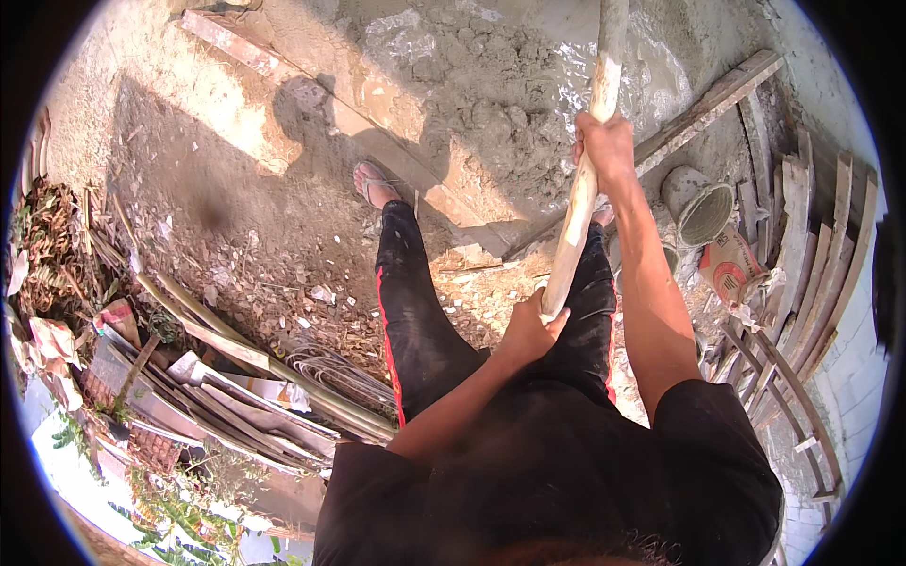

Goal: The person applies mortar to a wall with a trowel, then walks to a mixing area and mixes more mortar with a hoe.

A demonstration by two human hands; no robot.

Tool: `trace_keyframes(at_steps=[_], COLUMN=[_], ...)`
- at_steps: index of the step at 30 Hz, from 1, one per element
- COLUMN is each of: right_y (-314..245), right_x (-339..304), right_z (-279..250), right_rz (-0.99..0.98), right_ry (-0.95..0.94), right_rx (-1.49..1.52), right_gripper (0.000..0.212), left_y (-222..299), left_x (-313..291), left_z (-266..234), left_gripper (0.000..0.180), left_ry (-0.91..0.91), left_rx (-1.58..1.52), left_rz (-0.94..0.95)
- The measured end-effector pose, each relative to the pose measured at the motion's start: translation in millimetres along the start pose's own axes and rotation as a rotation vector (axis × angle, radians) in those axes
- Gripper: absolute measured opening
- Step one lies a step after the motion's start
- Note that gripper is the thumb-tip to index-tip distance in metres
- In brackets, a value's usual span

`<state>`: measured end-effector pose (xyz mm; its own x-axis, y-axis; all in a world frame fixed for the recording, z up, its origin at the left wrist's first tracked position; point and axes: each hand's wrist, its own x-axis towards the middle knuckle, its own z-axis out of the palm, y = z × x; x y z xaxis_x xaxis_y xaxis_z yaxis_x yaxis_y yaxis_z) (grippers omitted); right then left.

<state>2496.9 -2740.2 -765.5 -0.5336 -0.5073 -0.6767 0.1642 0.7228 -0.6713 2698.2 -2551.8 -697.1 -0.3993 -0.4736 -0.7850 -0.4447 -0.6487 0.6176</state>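
Observation:
A long pale wooden handle point(578, 222) slants up across my front and leaves the view at the top; its working end is out of sight. Near its lower end my left hand point(531, 330) is wrapped round it, close to my thighs. Farther up, my right hand point(605, 148) grips the same handle with the arm stretched forward. Beyond my feet lies wet grey mortar point(510, 123), lumpy in the middle and watery toward the right.
Boards edge the mortar: one plank point(377, 141) on the left, another timber point(708, 108) on the right. A dirty bucket point(700, 206) lies tipped beside a torn sack point(731, 271). Stacked planks point(821, 274) line the right wall. Poles point(236, 349) and scrap lie at left.

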Motion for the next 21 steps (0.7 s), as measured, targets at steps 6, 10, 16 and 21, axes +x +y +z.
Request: trace_keyframes(at_steps=[6, 10, 16, 21], right_y=[-24, 160, 139, 92], right_x=[117, 55, -83, -162], right_z=[60, 84, 36, 1], right_rz=[-0.027, 0.244, 0.413, 0.428], right_ry=[-0.119, -0.001, -0.040, 0.076], right_rx=[-0.329, -0.513, 0.225, 0.402], right_gripper=[0.027, 0.040, 0.012, 0.014], left_y=[12, -64, -47, -37], left_x=[127, 18, -98, -160], left_z=[-32, -37, -65, -71], left_gripper=[0.035, 0.041, 0.038, 0.042], left_ry=[0.127, 0.038, -0.039, -0.186], left_rx=[0.007, 0.205, 0.220, 0.407], left_rz=[-0.017, -0.153, -0.312, -0.475])
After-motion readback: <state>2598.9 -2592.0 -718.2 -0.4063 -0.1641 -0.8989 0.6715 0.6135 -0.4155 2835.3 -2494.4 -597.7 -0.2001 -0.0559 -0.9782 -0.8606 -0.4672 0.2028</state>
